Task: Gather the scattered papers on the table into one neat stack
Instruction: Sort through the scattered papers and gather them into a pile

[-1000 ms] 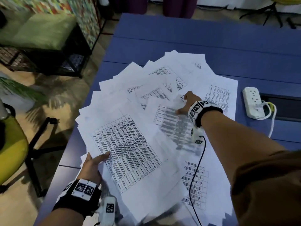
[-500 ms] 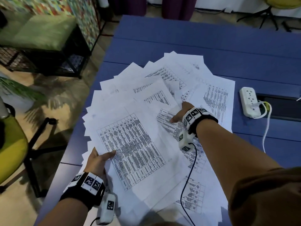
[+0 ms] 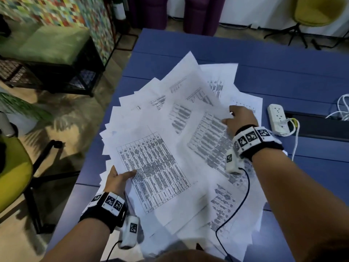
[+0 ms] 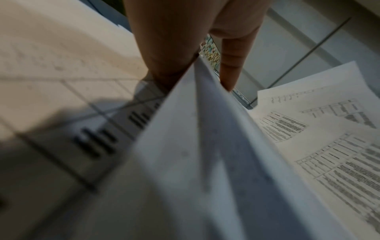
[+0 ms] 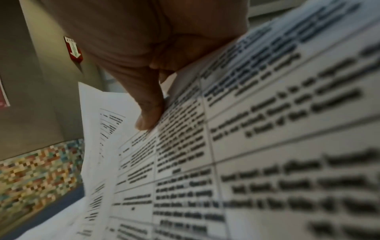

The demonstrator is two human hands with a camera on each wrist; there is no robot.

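Several white printed papers (image 3: 170, 140) lie fanned and overlapping on the blue table (image 3: 283, 76). My left hand (image 3: 117, 178) pinches the near-left edge of the fan, thumb on top of a sheet with a table printed on it; the left wrist view shows the left hand (image 4: 174, 53) with sheets (image 4: 205, 146) between thumb and fingers. My right hand (image 3: 239, 120) grips the right edge of sheets that rise off the table; in the right wrist view the right hand's thumb (image 5: 148, 112) presses on a printed page (image 5: 267, 146). The fingers under the papers are hidden.
A white power strip (image 3: 278, 119) with a plugged white cable lies right of the papers, beside a dark slot in the table. A yellow-green chair (image 3: 13, 173) and a green bench (image 3: 47, 46) stand left of the table. Another yellow chair (image 3: 317, 10) is at the far right.
The papers have been drawn closer together and their right side lifted. My right hand moved right and took hold of the sheets' edge. The left hand kept its hold.
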